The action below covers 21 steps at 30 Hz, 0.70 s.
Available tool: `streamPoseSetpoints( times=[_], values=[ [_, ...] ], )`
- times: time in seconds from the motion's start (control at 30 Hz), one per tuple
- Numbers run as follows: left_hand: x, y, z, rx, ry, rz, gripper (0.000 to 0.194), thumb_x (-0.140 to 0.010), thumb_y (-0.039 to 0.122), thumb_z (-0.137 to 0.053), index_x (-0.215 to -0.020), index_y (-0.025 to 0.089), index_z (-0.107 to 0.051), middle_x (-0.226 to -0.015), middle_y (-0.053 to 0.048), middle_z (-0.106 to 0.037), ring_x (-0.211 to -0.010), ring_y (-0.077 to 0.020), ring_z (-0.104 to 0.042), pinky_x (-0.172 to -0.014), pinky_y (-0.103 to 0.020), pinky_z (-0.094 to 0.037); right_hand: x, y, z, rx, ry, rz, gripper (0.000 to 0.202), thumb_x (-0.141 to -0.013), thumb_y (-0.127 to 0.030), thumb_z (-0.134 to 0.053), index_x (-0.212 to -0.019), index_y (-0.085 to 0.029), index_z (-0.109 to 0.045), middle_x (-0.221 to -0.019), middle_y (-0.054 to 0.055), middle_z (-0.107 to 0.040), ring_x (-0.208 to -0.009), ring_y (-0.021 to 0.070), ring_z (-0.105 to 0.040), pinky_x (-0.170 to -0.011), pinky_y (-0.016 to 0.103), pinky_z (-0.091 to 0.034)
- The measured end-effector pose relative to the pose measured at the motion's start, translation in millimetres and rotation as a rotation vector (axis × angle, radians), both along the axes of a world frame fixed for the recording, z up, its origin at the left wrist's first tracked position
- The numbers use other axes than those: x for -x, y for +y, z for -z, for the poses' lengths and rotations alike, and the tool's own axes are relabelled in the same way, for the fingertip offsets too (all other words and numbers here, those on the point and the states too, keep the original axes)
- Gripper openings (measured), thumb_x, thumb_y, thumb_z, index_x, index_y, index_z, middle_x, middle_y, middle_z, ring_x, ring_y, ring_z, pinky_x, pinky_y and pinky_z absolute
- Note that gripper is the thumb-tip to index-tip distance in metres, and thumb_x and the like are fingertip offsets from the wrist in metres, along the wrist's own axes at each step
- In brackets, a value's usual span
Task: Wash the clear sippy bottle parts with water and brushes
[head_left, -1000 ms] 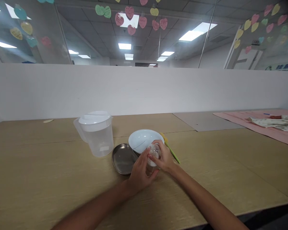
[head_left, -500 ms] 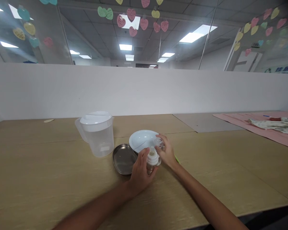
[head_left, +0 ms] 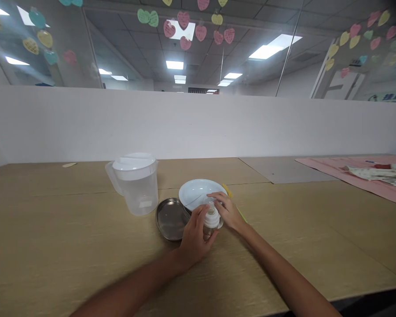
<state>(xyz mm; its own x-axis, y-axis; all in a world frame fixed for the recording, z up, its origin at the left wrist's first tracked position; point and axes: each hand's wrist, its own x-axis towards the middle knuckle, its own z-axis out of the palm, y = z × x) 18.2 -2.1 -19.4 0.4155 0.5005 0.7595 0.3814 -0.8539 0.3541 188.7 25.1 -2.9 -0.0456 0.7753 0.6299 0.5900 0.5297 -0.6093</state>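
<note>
Heart-shaped notes (head_left: pixel 201 33) dot the glass above a white wall (head_left: pixel 191 127), and below it stretches a wood-coloured table (head_left: pixel 86 264). Near the table's middle, the left hand (head_left: pixel 194 237) grasps a baby bottle (head_left: pixel 212 218) around its side, keeping it roughly upright, its white collar and clear nipple facing up. The right hand (head_left: pixel 229 212) is at the bottle's top with fingers bent; whether it grips anything I can't tell, as its fingers hide the spot. Just beyond the bottle is a white bowl (head_left: pixel 198 187), with a shallow metal dish (head_left: pixel 170 220) to its left. Farther left stands a lidded plastic pitcher (head_left: pixel 138 189). Pink cloth (head_left: pixel 320 164) covers the far right.
</note>
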Motion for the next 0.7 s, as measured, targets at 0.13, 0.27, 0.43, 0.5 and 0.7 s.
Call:
streamPoseSetpoints(
  times=[0.13, 0.27, 0.43, 0.5, 0.7],
  values=[
    [0.4, 0.2, 0.2, 0.002, -0.011, 0.003, 0.064, -0.075, 0.023, -0.057, -0.131, 0.019, -0.026, -0.12, -0.013, -0.045, -0.112, -0.0242, -0.047, -0.091, -0.037, -0.043, 3.5, -2.0, 2.9, -0.085, -0.017, 0.143, 0.032, -0.088, -0.032, -0.036, -0.081, -0.019, -0.065, -0.08, 0.005, -0.062, -0.08, 0.0175, -0.056, -0.074, 0.033, -0.043],
    [0.9, -0.8, -0.6, 0.015, -0.014, 0.007, 0.063, -0.075, 0.023, -0.057, -0.13, 0.02, -0.026, -0.121, -0.014, -0.043, -0.112, -0.0246, -0.046, -0.091, -0.038, -0.043, 4.9, -6.8, 4.2, -0.177, -0.035, 0.248, 0.039, -0.089, -0.034, -0.035, -0.063, -0.018, -0.058, -0.059, 0.003, -0.056, -0.064, 0.0159, -0.052, -0.064, 0.03, -0.041],
    [0.3, -0.3, -0.4, 0.096, -0.062, 0.033, 0.065, -0.073, 0.022, -0.057, -0.13, 0.021, -0.026, -0.123, -0.014, -0.041, -0.11, -0.0248, -0.047, -0.086, -0.037, -0.046, 14.5, -22.2, -4.9, -0.37, -0.183, 0.062, 0.027, -0.086, -0.035, -0.038, -0.076, -0.017, -0.056, -0.069, 0.005, -0.056, -0.068, 0.017, -0.049, -0.065, 0.032, -0.04],
    [-0.2, -0.1, 0.6, 0.132, -0.105, 0.058, 0.067, -0.071, 0.018, -0.056, -0.13, 0.021, -0.026, -0.123, -0.013, -0.04, -0.11, -0.0246, -0.047, -0.086, -0.037, -0.046, 21.5, -27.7, -7.7, -0.405, -0.248, -0.004, 0.027, -0.081, -0.04, -0.044, -0.081, -0.016, -0.055, -0.075, 0.007, -0.055, -0.072, 0.0188, -0.049, -0.066, 0.033, -0.04],
    [-3.1, -2.6, -0.2, 0.369, -0.225, 0.126, 0.085, -0.062, 0.018, -0.064, -0.134, 0.02, -0.019, -0.125, -0.013, -0.041, -0.102, -0.0239, -0.052, -0.083, -0.037, -0.047, 31.9, -33.4, -7.6, -0.463, -0.195, -0.025, 0.021, -0.077, -0.035, -0.051, -0.089, -0.017, -0.052, -0.079, 0.007, -0.055, -0.074, 0.0195, -0.05, -0.065, 0.034, -0.043]
  ],
)
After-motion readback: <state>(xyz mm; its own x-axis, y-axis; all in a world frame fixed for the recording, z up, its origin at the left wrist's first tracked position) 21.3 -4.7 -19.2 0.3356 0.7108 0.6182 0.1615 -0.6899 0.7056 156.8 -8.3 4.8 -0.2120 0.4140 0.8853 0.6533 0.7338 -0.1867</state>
